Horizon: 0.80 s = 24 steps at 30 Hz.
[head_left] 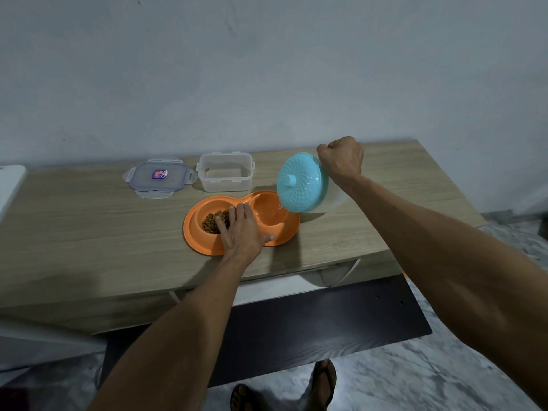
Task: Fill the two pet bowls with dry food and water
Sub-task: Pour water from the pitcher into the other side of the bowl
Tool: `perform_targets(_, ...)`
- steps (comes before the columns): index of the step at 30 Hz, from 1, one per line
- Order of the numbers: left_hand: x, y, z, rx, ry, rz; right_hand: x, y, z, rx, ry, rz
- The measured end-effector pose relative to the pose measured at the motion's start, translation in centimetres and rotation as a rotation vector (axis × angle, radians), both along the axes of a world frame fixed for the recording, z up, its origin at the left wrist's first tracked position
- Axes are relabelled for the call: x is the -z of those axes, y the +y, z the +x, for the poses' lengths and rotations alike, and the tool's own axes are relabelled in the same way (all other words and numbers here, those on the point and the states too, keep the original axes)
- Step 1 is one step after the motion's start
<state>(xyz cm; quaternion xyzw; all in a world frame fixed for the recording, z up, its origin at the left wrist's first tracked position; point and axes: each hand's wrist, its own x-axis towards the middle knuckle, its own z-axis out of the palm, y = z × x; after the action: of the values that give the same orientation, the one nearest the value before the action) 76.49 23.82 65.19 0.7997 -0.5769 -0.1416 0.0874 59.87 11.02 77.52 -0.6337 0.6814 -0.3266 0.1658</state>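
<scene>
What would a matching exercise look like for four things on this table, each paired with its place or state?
Things:
1. jug
2. tub
3. tub lid
4. left bowl

Places and states:
A. holds kibble
B. flat on the table
C. tilted over the right bowl
D. open, nearly empty

Pairs: 1-C, 2-D, 3-B, 4-A.

One double bowl [192, 232], one jug [299, 182], one container [225, 176], one lid [160, 176], two hands [243, 232] [341, 158].
</scene>
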Motion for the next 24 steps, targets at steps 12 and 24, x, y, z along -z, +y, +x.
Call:
perform_targets(12, -0.48, 0.20, -0.15, -0.006, 0.013, 0.013, -0.08, -0.08, 0.06, -0.011, 0.003, 0.001)
perform_targets(24, -0.63, 0.31, -0.22, 0.005, 0.017, 0.013, -0.15, -0.25, -0.04, -0.010, -0.012, -0.006)
